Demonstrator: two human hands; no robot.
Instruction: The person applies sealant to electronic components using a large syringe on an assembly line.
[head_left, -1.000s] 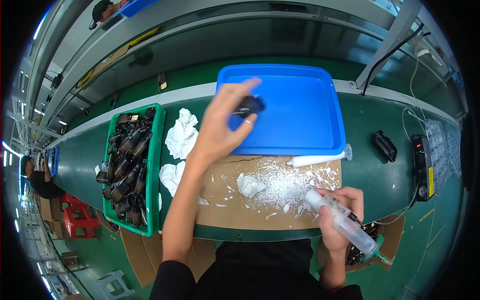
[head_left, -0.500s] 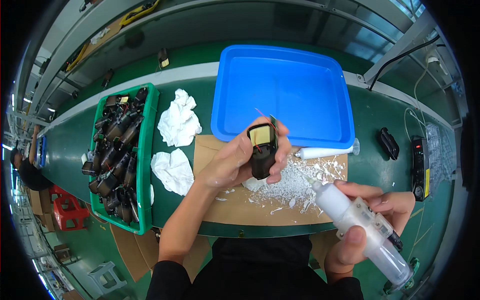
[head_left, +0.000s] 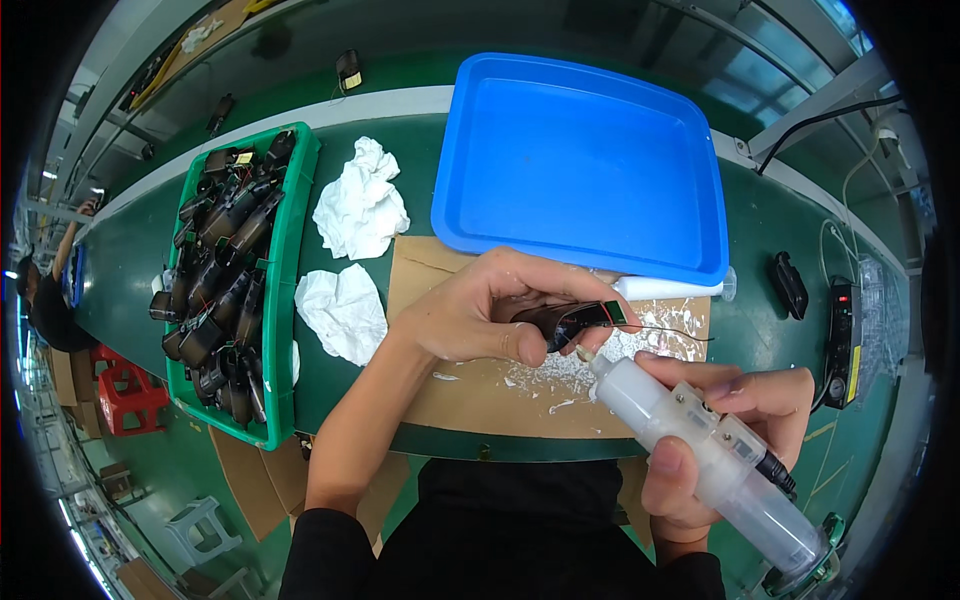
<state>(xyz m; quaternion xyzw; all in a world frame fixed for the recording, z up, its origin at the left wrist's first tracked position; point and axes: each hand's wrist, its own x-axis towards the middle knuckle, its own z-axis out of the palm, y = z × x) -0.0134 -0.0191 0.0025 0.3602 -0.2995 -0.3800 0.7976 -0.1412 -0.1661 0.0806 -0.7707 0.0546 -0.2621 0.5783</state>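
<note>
Between the fingers and thumb of my left hand (head_left: 490, 310) lies a small black plastic part (head_left: 568, 322) with a green circuit board at its right end and thin wires sticking out. My right hand (head_left: 735, 425) is wrapped round a glue dispensing syringe (head_left: 640, 400), a clear barrel with white paste and a clamp-on handle. The syringe's tip points up and left, right beside the black part; whether they touch I cannot tell. Below both hands a sheet of brown cardboard (head_left: 450, 400) is spattered with white paste.
A blue tray (head_left: 590, 265) stands behind my hands, with a white paste tube (head_left: 665, 289) along its front edge. At left, a green crate (head_left: 300, 200) holds several black parts, beside crumpled white tissues (head_left: 345, 315). A black box (head_left: 842, 345) with cables sits at right. Another person (head_left: 55, 310) is far left.
My left hand has turned the black part from upright to lying sideways, its board end now facing right. The syringe tip has come left, close to the part. The whole view has shifted slightly.
</note>
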